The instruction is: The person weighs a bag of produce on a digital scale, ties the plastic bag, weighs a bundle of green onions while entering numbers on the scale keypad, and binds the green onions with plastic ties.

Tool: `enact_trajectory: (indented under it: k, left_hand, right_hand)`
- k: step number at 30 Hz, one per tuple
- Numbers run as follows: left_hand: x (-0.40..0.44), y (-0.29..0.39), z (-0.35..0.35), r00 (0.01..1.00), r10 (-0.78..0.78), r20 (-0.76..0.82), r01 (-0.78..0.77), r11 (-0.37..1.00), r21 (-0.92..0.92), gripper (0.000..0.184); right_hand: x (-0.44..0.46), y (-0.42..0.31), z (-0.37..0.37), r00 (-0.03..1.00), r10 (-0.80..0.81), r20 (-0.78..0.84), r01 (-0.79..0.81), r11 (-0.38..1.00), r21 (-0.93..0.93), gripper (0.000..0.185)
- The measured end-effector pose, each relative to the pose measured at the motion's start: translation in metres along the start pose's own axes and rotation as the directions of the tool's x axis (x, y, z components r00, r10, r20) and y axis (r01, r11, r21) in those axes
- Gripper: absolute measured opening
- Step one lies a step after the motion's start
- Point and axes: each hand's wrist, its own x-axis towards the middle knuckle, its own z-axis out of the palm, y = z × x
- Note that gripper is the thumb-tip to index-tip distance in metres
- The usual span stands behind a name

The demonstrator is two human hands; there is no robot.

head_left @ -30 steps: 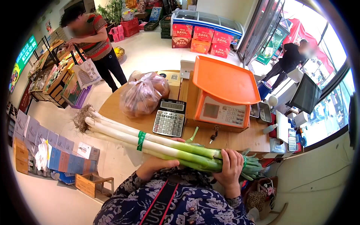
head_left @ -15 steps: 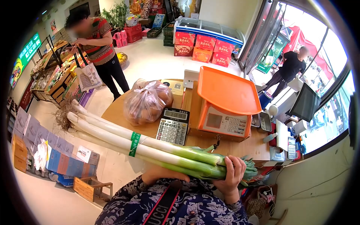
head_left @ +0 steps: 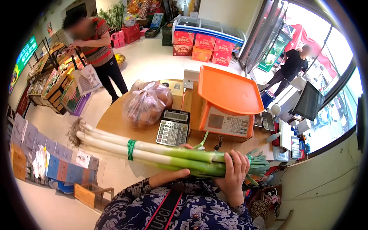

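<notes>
A long bundle of large green onions lies across both my hands, bound by a green tape band. Its roots point left and its folded green leaves right. My right hand is closed around the leafy end. From beneath, my left hand grips the middle, thumb on the near side and fingertips just showing beyond the stalks; its other fingers are hidden. Behind the bundle, on the wooden table, are a calculator, a knotted plastic bag of round brownish items and an orange scale.
A person with a tote bag stands by the produce shelves at left. Another person is beyond the glass door. A chest freezer stands at the back, and a wooden stool at lower left.
The bundle has turned more level, its root end dropping and shifting right. My left hand now has fingertips showing over the far side. The view has shifted slightly.
</notes>
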Motion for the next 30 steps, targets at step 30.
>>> enact_trajectory:
  k: [30]
  left_hand:
    - [0.019,-0.008,-0.018,1.0,0.031,0.005,-0.031,0.999,-0.038,0.084]
  right_hand:
    - [-0.042,0.012,0.036,0.643,0.506,0.575,0.051,-0.777,0.627,0.07]
